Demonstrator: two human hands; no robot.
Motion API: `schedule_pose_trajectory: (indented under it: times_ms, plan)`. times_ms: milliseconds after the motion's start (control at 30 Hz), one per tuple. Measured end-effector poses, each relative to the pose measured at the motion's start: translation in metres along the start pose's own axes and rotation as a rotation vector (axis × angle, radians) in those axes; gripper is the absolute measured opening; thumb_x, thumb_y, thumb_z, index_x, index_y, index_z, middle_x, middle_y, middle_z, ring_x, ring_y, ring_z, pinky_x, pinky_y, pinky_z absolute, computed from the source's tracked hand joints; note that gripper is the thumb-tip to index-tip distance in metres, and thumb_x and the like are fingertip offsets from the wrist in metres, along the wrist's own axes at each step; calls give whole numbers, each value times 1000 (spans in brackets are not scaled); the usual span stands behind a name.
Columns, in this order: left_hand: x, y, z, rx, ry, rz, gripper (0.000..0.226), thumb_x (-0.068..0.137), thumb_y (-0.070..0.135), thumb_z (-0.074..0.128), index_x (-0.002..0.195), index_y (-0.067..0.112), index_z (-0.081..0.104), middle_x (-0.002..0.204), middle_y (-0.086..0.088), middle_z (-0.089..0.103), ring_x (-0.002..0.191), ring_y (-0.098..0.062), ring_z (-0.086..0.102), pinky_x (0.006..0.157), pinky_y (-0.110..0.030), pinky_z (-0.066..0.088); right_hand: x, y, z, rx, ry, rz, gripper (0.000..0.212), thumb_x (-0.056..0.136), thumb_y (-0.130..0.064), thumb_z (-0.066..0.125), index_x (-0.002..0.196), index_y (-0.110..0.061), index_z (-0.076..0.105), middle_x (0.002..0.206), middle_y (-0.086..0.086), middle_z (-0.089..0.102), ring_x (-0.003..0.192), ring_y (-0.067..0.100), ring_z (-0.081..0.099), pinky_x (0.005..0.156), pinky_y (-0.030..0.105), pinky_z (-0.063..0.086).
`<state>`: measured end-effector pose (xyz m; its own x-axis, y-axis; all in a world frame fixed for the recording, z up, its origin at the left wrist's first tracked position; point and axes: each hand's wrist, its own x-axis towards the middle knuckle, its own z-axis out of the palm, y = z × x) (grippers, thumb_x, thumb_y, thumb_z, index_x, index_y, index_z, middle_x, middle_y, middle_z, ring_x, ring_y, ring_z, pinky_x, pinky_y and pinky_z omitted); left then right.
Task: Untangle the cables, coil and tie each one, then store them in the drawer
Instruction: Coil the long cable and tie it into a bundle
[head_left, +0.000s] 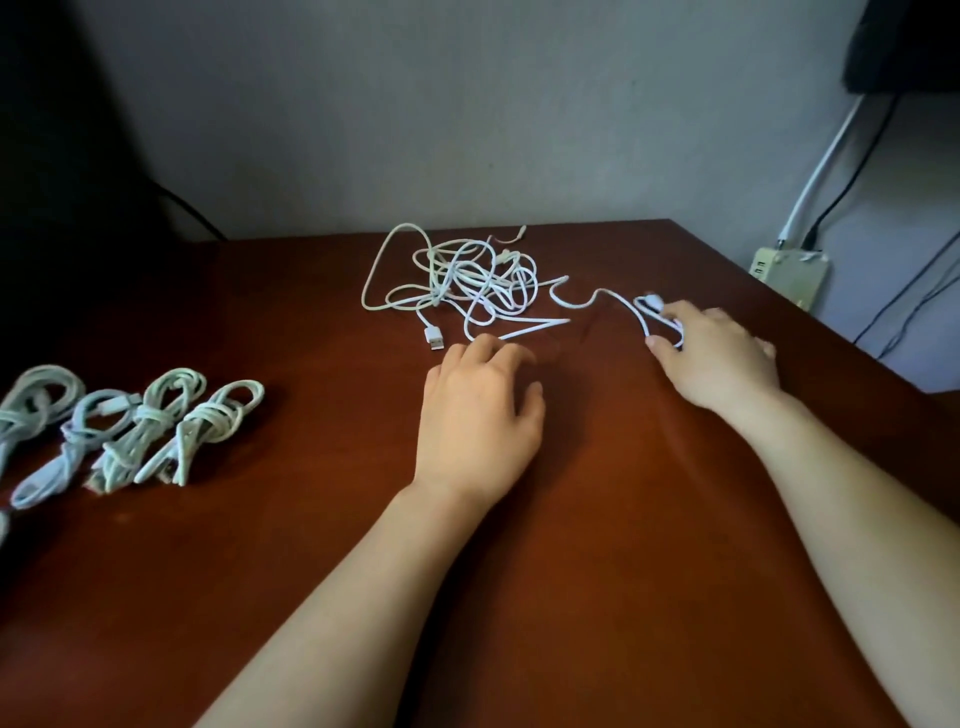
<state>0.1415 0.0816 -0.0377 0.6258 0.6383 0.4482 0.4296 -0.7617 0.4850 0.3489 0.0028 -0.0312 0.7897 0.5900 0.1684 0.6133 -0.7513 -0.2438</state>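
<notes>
A tangle of white cables (462, 280) lies at the back middle of the brown table (519, 571). A USB plug (435, 338) sticks out at its near side. One white cable end (613, 299) runs right from the tangle to my right hand (722, 358), whose thumb and fingers pinch a small loop of it. My left hand (480, 415) rests on the table just in front of the tangle, fingers loosely bent, fingertips touching a straight run of cable. Several coiled and tied cables (130, 431) lie in a row at the left.
The table's right edge runs diagonally behind my right hand. Beyond it a power strip (789, 273) hangs on the wall with dark and white wires. A dark object and a black cable stand at the back left.
</notes>
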Motion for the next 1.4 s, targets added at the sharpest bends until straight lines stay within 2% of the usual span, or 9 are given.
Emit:
schedule_pose_trajectory:
  times_ms: [167, 300, 433, 700, 867, 1033, 1133, 1233, 1400]
  plan:
    - [1, 0, -2, -79, 20, -48, 24, 89, 21, 58, 111, 15, 65, 108, -1, 61, 106, -23, 52, 94, -41, 42, -15, -15, -2, 113, 108, -229, 35, 90, -11, 57, 123, -20, 50, 109, 11, 62, 99, 36, 58, 73, 34, 43]
    - [2, -1, -2, -138, 49, -95, 38, 88, 18, 60, 126, 13, 56, 121, -4, 56, 114, -24, 51, 99, -39, 40, -25, -30, -5, 342, 129, -315, 25, 90, -7, 54, 109, -23, 57, 93, 6, 65, 83, 26, 65, 74, 33, 51]
    - [4, -1, -2, -29, 46, -168, 60, 88, 25, 59, 143, 18, 35, 144, -2, 40, 134, -22, 30, 110, -34, 22, -38, -46, -11, 698, 77, -309, 20, 91, -4, 53, 93, -23, 60, 85, 0, 68, 60, 6, 69, 62, 31, 58]
    - [7, -9, 1, -169, 64, -200, 80, 87, 22, 62, 151, 18, 14, 155, -5, 27, 142, -23, 22, 117, -37, 16, -75, -70, -35, 1231, -74, -439, 26, 89, 7, 53, 87, -17, 63, 70, 3, 68, 57, 21, 69, 53, 20, 49]
    - [6, -9, 1, -400, 90, -147, 88, 75, 15, 61, 150, 19, 17, 133, 4, 54, 126, -19, 48, 106, -42, 38, -89, -74, -41, 1332, -180, -556, 26, 92, 8, 51, 91, -14, 66, 73, 8, 67, 58, 25, 70, 54, 20, 51]
    - [3, -6, -2, -558, 108, -144, 82, 83, 2, 64, 149, 22, 20, 98, 33, 55, 95, 16, 54, 90, -10, 43, -89, -71, -42, 1461, -311, -673, 21, 86, -1, 50, 88, -10, 69, 72, 6, 68, 57, 22, 68, 52, 19, 51]
    - [6, -9, -1, -604, 117, -126, 77, 83, -2, 63, 144, 30, 28, 101, 21, 63, 100, -2, 61, 93, -30, 49, -90, -71, -45, 1503, -389, -721, 28, 85, -1, 49, 82, -15, 74, 68, 5, 68, 55, 22, 67, 50, 20, 50]
    - [9, -14, 2, -599, 112, -92, 41, 83, -3, 60, 114, 24, 56, 92, 8, 69, 91, -11, 66, 84, -43, 54, -91, -71, -47, 1506, -404, -743, 31, 85, -3, 49, 82, -18, 75, 65, 2, 66, 54, 20, 66, 49, 20, 49]
    - [13, -14, 0, -711, 116, -215, 45, 77, -12, 55, 97, 26, 69, 94, 10, 72, 91, -1, 67, 87, -32, 54, -88, -74, -52, 1538, -171, -576, 15, 89, -15, 59, 82, -19, 71, 62, -4, 65, 58, 15, 69, 53, 18, 51]
